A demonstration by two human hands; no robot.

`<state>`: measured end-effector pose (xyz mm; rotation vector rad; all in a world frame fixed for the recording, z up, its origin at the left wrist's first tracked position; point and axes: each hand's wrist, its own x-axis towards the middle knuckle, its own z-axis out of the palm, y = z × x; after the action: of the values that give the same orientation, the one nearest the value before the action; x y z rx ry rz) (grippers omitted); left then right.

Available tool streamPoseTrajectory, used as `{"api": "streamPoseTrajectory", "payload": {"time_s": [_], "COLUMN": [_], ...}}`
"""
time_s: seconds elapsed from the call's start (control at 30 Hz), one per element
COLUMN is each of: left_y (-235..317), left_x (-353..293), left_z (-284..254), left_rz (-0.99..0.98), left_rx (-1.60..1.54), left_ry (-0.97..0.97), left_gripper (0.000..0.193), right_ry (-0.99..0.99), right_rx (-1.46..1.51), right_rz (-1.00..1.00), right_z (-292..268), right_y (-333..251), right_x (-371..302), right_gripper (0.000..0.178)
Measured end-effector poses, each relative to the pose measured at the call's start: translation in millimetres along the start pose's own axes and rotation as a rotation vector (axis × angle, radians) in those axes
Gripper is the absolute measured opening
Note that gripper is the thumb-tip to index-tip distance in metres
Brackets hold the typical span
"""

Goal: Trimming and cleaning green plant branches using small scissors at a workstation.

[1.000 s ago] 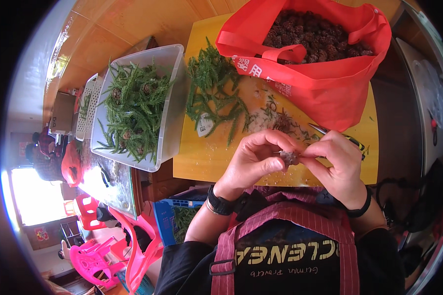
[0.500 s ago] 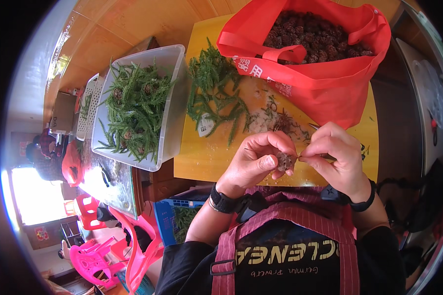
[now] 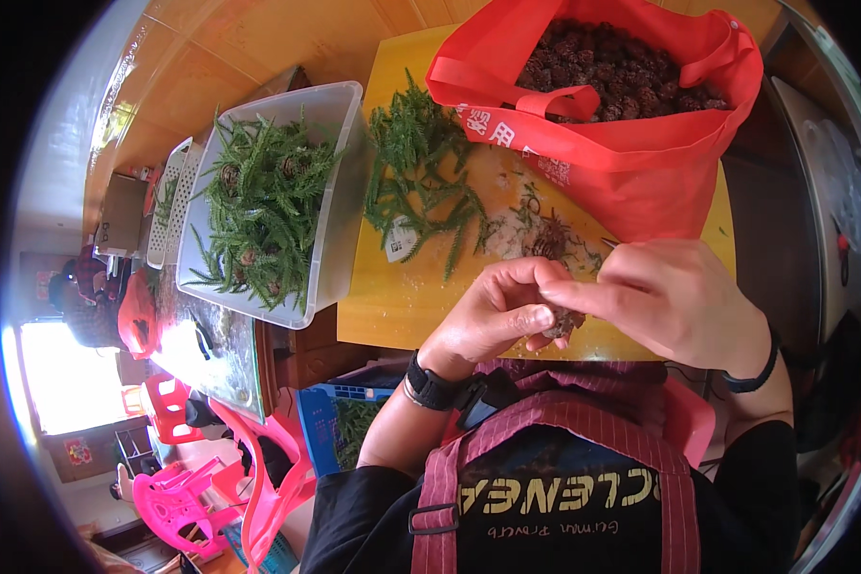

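Note:
My left hand (image 3: 497, 311) grips a small brown pine cone (image 3: 568, 325) between thumb and fingers above the table's near edge. My right hand (image 3: 674, 297) is closed and lies partly over the cone, its index finger reaching across to my left fingertips. What its fingers pinch, if anything, is hidden. Beyond that hand a thin pointed metal tip (image 3: 609, 243) shows; I cannot tell whether the hand holds it. Another pine cone (image 3: 550, 239) rests on the yellow table (image 3: 402, 320) among green clippings.
Green artificial sprigs (image 3: 416, 143) lie on the table left of a red bag (image 3: 631, 163) full of pine cones. A clear plastic bin (image 3: 333, 210) on the left holds greenery with cones. Below stands a blue crate (image 3: 320, 435); pink chairs (image 3: 177, 507) and a person (image 3: 91, 297) are farther left.
My right hand has moved left and over the pine cone, with its back now turned up and its index finger stretched across. My left hand keeps the cone in nearly the same place.

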<state>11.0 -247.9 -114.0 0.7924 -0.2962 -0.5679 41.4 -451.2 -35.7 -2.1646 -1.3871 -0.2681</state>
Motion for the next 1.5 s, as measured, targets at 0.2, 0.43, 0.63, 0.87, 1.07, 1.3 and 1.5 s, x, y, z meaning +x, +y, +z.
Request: {"api": "streamPoseTrajectory", "payload": {"time_s": [0.2,0.43,0.63,0.87,1.07,1.3,1.5], "left_y": [7,4,6,-2,1,1,0], "left_x": [0,-2,-2,-4,-4,-1,-1], "left_z": [3,5,9,13,17,22,20], "left_rz": [-0.224,-0.216,-0.180,0.114,0.176,0.198,0.202], "left_rx": [0.041,0.164,0.232,0.265,0.315,0.314,0.277], "left_ry": [0.029,0.078,0.102,0.068,0.256,0.264,0.274], "left_gripper": [0.023,0.025,0.022,0.018,0.024,0.025,0.027], "right_ry": [-0.302,-0.358,-0.334,-0.224,0.051,0.242,0.315], "right_rx": [-0.087,-0.230,-0.392,-0.287,0.200,0.646,0.710], "right_rz": [-0.020,-0.006,0.012,0.027,0.232,0.277,0.230], "right_z": [-7,-7,-12,-11,-4,30,35], "right_y": [-6,-8,-13,-7,7,16,14], "right_x": [8,3,4,2,-4,-20,-20], "right_gripper": [0.059,0.046,0.037,0.035,0.038,0.022,0.010]}}
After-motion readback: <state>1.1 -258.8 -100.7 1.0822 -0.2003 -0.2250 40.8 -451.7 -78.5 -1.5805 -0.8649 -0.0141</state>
